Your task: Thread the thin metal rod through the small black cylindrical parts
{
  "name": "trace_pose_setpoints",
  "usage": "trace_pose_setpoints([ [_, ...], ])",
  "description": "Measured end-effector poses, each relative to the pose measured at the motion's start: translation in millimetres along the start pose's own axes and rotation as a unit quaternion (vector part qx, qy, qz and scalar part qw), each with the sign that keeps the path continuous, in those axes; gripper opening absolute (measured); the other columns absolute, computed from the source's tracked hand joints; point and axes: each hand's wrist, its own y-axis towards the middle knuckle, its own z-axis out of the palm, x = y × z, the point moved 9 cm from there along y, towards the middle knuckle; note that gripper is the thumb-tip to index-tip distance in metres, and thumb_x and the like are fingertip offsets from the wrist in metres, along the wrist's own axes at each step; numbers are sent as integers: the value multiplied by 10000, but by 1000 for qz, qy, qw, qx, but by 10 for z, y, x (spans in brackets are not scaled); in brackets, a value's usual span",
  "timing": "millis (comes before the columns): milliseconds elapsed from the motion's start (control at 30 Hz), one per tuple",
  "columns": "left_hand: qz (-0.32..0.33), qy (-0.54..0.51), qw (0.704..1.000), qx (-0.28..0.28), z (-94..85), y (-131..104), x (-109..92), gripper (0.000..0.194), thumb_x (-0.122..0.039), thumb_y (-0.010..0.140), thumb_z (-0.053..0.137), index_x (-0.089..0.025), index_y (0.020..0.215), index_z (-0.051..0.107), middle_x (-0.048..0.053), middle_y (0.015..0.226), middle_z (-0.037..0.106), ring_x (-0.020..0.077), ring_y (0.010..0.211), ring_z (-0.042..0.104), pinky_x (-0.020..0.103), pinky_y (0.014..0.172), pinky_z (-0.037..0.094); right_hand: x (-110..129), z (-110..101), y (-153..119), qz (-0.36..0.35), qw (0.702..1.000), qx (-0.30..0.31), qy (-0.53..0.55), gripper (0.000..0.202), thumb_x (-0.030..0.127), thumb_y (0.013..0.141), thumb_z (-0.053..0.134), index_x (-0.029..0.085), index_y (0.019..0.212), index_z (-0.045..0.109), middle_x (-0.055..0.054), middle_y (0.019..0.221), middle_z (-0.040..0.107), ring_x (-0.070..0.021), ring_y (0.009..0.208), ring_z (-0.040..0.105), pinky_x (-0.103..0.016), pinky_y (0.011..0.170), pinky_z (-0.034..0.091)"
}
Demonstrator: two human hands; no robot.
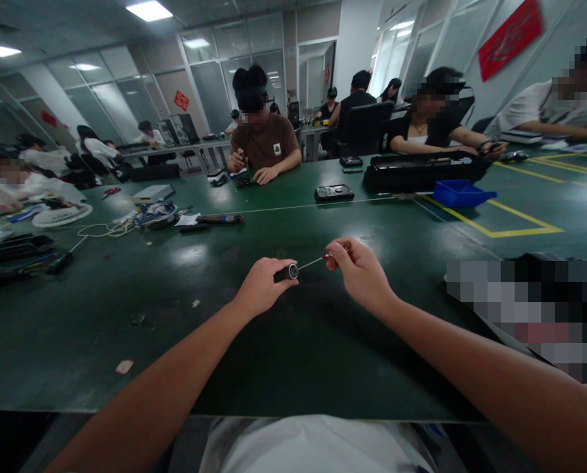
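My left hand [260, 287] is wrapped round a short black cylinder [286, 272], whose silvery ringed end faces right. In my right hand [361, 268] a screwdriver [325, 257] with a red handle is pinched between thumb and fingers. Its thin metal shaft points left, and the tip meets or nearly meets the ringed end of the cylinder; whether it is inside, I cannot tell. Both hands are just above the green table [323, 355], near its middle.
Ahead lie a hard drive [333, 192], a blue tray [463, 194] and a long black casing [424, 172]. Coiled cables [155, 215] and a pen-like tool [219, 219] are at left. Across the table sits a person in a brown shirt [266, 141]; others sit at right.
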Motion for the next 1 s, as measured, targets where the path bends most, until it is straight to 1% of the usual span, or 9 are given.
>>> trace_pose_setpoints([
  [167, -6, 3, 1000, 3, 25, -1, 19, 398, -362, 843, 709, -269, 1227, 660, 27, 1036, 706, 238, 973, 576, 386, 874, 434, 94, 10, -38, -42, 997, 9, -72, 238, 413, 961, 482, 211, 942, 605, -31, 770, 681, -193, 728, 656, -322, 670, 471],
  [333, -13, 1, 1000, 10, 45, 1, 45, 397, -361, 848, 704, -261, 1229, 657, 29, 1055, 704, 237, 981, 573, 389, 876, 434, 204, 11, -71, -79, 989, 12, -121, 209, 371, 967, 466, 210, 941, 596, -31, 750, 681, -193, 707, 656, -317, 669, 456],
  [533, -18, 4, 999, 26, 73, 7, 46, 393, -354, 848, 702, -253, 1225, 660, 32, 1060, 704, 237, 976, 577, 391, 876, 437, 213, 46, -69, -89, 987, 29, -128, 180, 345, 965, 474, 208, 943, 588, -35, 767, 690, -194, 718, 662, -308, 665, 460],
  [667, -18, 3, 999, 31, 85, 14, 36, 387, -337, 838, 715, -253, 1213, 671, 29, 1051, 707, 233, 969, 583, 383, 888, 438, 233, 35, -73, -109, 985, 16, -135, 185, 343, 965, 473, 199, 943, 588, -31, 750, 680, -190, 692, 652, -305, 649, 453],
  [867, -23, -26, 999, 14, 66, 12, 70, 384, -321, 833, 721, -259, 1209, 669, 23, 1059, 704, 222, 970, 607, 363, 881, 455, 237, -12, -64, -116, 980, -10, -163, 206, 353, 968, 467, 194, 934, 594, -38, 753, 670, -194, 696, 645, -315, 660, 443],
  [1000, -30, -59, 998, -5, 33, 8, 82, 348, -294, 833, 716, -239, 1174, 672, 30, 1096, 688, 211, 991, 621, 350, 901, 469, 203, -23, -54, -104, 982, -11, -158, 211, 355, 971, 471, 190, 936, 597, -34, 741, 666, -189, 686, 644, -306, 641, 439],
])
